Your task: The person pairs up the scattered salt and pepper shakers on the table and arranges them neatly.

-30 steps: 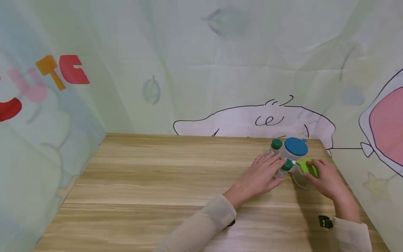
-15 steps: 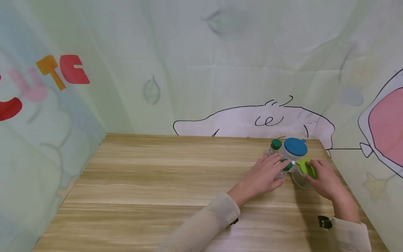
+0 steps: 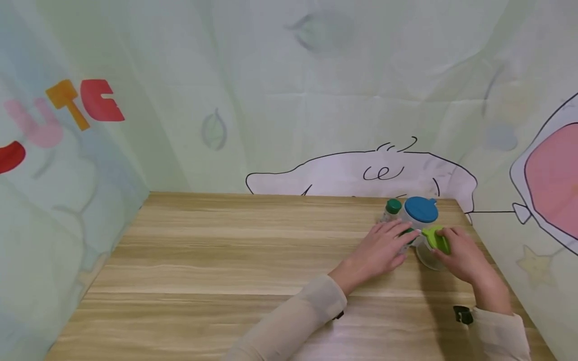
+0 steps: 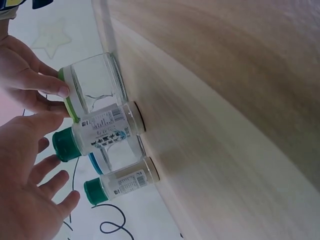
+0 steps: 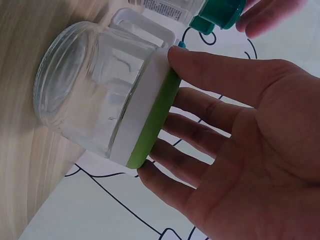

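In the head view, my left hand (image 3: pixel 377 250) reaches over the nearer of two small seasoning bottles, hiding most of it. The left wrist view has this green-capped bottle (image 4: pixel 107 130) upright, with my fingertips about its cap and not wrapped round it. My right hand (image 3: pixel 467 258) holds the lime-green lid (image 3: pixel 437 239) of a clear glass jar (image 5: pixel 95 85), thumb on one edge and fingers on the other. This jar has a pale handle (image 5: pixel 142 27) and stands on the table. Behind it are a blue-lidded jar (image 3: pixel 421 209) and the second green-capped bottle (image 3: pixel 393 206).
All the containers cluster at the far right corner of the wood-grain table (image 3: pixel 217 260). A printed cloth backdrop (image 3: pixel 280 120) rises behind the table and at both sides.
My left hand has shifted slightly to the right, covering more of the nearer bottle's cap. The right hand keeps its hold on the green lid; the jar stays put.
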Available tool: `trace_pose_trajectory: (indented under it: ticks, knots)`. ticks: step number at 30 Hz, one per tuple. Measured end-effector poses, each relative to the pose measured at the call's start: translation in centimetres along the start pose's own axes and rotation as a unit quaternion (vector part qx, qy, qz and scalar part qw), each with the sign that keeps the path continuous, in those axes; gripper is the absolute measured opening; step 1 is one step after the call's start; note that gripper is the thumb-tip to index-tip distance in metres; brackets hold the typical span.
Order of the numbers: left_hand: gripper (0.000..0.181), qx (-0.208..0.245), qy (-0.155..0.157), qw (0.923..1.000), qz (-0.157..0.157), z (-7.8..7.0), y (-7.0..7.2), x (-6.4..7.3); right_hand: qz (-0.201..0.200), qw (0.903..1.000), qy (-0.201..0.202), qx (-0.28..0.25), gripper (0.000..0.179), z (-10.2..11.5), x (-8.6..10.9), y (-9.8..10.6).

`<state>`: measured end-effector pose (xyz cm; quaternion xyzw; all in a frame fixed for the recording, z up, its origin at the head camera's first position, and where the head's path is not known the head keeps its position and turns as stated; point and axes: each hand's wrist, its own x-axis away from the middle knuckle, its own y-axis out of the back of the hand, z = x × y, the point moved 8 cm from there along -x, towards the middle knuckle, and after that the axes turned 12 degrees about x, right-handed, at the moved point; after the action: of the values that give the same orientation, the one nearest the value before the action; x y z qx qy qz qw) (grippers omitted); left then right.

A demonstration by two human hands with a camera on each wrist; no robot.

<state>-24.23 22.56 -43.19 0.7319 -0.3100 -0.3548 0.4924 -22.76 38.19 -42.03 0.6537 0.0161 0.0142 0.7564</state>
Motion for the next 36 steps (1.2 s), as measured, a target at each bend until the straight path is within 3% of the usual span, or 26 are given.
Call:
trace_pose_trajectory:
  ticks: [4,11,18,22,36]
  knots:
    - [0.06,0.007,-0.005,0.9999,-0.008,-0.3,0.0,-0.1,-0.002,1.0,0.0,-0.001,0.049,-0.1,0.0,-0.1]
    - [0.051,0.047,0.014,0.9984,-0.028,-0.3,-0.1,-0.4,-0.017,0.9998,0.004,0.003,0.048,0.0,0.2,0.1]
    - [0.037,0.002,0.038,0.9966,-0.073,-0.1,0.5,-1.0,-0.017,0.9997,-0.015,0.002,0.051,-0.2,-0.2,0.4]
    - [0.031,-0.012,0.055,0.9953,-0.079,-0.2,0.6,-1.3,-0.016,0.9993,-0.033,-0.007,0.052,-0.4,-0.1,0.3]
    - [0.027,-0.03,0.109,0.989,-0.096,-0.6,0.8,-2.3,-0.021,0.999,-0.037,-0.015,0.048,-0.4,0.0,0.2]
